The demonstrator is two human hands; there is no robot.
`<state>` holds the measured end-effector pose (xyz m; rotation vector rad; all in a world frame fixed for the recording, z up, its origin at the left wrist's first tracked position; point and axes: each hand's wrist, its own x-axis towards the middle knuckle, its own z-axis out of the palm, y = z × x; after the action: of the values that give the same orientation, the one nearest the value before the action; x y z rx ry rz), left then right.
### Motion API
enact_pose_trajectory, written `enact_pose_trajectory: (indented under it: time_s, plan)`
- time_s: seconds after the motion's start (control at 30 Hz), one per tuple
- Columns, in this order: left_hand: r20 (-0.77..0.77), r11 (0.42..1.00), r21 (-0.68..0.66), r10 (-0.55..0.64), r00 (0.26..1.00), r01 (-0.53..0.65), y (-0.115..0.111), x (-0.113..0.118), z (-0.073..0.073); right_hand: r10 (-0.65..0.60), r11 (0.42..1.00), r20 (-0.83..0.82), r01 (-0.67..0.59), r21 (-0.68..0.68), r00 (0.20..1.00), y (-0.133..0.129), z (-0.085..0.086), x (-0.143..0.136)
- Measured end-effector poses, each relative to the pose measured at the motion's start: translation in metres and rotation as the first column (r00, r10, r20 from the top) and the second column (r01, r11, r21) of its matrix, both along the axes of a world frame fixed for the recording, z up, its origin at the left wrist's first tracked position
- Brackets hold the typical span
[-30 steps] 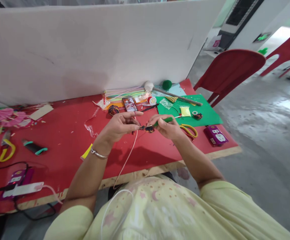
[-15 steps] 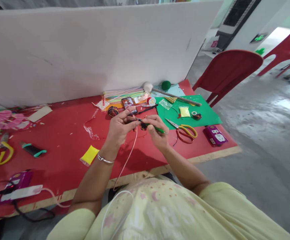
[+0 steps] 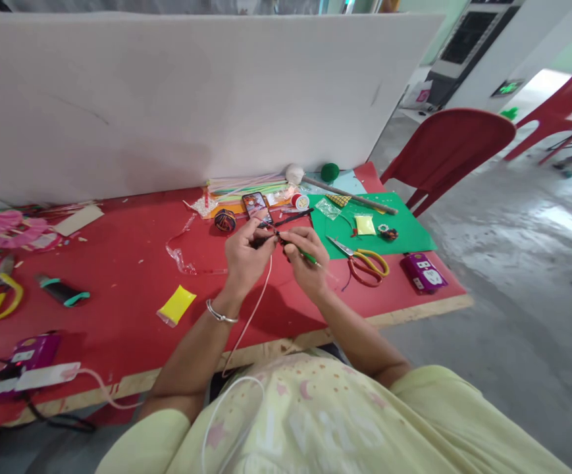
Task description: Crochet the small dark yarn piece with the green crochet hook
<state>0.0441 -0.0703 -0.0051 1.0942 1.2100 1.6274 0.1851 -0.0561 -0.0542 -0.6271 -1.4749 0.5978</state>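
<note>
My left hand (image 3: 247, 258) pinches a small piece of dark multicolored yarn work (image 3: 260, 241) above the red table. Closed around a green-handled crochet hook (image 3: 310, 258), my right hand (image 3: 309, 262) meets the left at the yarn piece. Fingers hide most of the work and the hook's tip. A ball of dark multicolored yarn (image 3: 225, 220) lies just beyond my left hand. Behind both hands is a phone (image 3: 256, 205) with its screen lit. A pale pink cable (image 3: 259, 299) hangs down from near the phone, passing between my wrists to the table edge.
Scissors (image 3: 364, 262) lie right of my hands, by a green sheet (image 3: 399, 207) holding a pale yellow packet (image 3: 364, 224). A purple box (image 3: 424, 272) sits near the right edge. Leftward are a yellow packet (image 3: 177, 305), a cutter (image 3: 62, 291) and a power bank with cables (image 3: 29, 349).
Both hands have drawn slightly closer together over the yarn piece, the left moving a little right. The right hand and hook have tilted slightly. The camera view has shifted a bit.
</note>
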Motion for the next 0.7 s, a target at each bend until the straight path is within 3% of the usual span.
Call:
enact_pose_trajectory:
  time_s: [0.07,0.17,0.3,0.43,0.5,0.7]
  plan:
    - [0.110,0.999,0.020,0.033,0.993,-0.035,-0.001,0.008,0.001,-0.106,0.993,-0.041,0.108,0.057,0.994,-0.002,-0.003,-0.009]
    - [0.396,0.991,-0.040,-0.100,0.913,0.126,-0.001,0.012,0.004,-0.139,0.989,-0.116,0.144,0.034,0.983,-0.003,-0.005,-0.017]
    - [0.507,0.966,-0.084,-0.168,0.845,0.243,0.000,0.000,0.006,-0.006,0.985,-0.202,-0.029,-0.171,0.979,0.003,-0.007,-0.014]
    - [0.519,0.922,-0.135,-0.246,0.818,0.363,0.000,-0.014,0.006,0.135,0.899,-0.400,-0.282,-0.335,0.906,0.010,-0.012,-0.011]
    - [0.512,0.897,-0.151,-0.288,0.809,0.415,-0.001,-0.019,0.007,0.162,0.873,-0.440,-0.337,-0.354,0.883,0.011,-0.013,-0.009]
    - [0.391,0.883,-0.177,-0.342,0.855,0.434,-0.003,-0.030,0.013,0.235,0.954,-0.076,-0.245,-0.174,0.969,0.012,0.001,0.019]
